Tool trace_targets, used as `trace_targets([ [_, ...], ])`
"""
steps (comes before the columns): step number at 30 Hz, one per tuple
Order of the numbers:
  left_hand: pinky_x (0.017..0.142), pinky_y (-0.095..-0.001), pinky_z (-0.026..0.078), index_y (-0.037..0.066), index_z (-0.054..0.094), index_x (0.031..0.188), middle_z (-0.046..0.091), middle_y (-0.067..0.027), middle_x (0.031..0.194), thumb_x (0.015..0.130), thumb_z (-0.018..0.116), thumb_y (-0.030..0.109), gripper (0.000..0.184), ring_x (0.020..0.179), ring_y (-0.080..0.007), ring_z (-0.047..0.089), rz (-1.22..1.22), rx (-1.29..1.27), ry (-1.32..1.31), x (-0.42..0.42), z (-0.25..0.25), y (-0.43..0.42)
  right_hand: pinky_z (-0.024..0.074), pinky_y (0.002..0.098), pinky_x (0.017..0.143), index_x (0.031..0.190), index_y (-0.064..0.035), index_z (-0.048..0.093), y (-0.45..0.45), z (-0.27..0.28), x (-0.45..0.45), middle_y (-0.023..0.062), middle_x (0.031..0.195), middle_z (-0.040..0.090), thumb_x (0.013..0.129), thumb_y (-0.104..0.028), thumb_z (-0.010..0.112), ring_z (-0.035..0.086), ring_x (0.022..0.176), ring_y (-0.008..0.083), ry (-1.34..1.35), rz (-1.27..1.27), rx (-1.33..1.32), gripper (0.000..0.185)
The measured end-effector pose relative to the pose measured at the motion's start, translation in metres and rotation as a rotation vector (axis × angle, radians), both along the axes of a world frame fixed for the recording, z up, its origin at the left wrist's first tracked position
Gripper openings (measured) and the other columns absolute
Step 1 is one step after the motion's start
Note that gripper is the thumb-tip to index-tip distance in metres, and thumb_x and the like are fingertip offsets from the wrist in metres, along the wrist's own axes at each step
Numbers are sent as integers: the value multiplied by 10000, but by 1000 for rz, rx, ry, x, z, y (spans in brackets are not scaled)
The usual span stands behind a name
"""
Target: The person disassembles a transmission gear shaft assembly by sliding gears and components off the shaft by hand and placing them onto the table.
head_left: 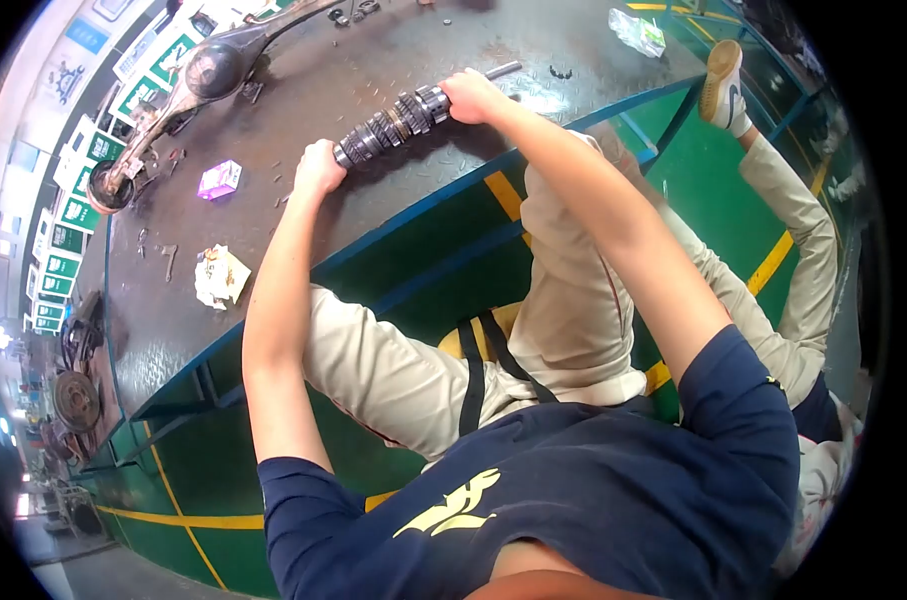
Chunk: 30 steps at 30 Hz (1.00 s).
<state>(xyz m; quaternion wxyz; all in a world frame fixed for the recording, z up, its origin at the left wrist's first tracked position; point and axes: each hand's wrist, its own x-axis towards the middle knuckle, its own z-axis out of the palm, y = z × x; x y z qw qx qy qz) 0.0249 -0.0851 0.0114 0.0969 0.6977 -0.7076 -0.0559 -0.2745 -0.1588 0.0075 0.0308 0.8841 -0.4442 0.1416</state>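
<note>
A gear shaft [395,122], dark metal with several toothed gears in a row, is held slantwise over the near edge of the metal workbench [303,75]. My left hand [320,167] is closed round its lower left end. Round the other end, beside the largest gears, my right hand [470,97] is closed too. A bare rod end [503,70] sticks out past my right hand. Fingers hide both gripped parts of the shaft.
On the bench lie a purple box [219,180], a crumpled wrapper [221,277], a wrench [170,262] and a plastic bag [637,33]. A large axle housing [215,72] stretches along the far side. Another person's leg [788,200] is at the right.
</note>
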Motion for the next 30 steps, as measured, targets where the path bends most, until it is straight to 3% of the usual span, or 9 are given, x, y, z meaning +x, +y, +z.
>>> trace_targets([
  [30,834,-476,518,-10,653,914,660,-254,935,759,593,70,185,936,-415,639,-38,15,-2,-23,6,82,515,460,772,803,-16,649,75,0,-29,204,805,671,642,-72,584,648,827,384,9,50,23,183],
])
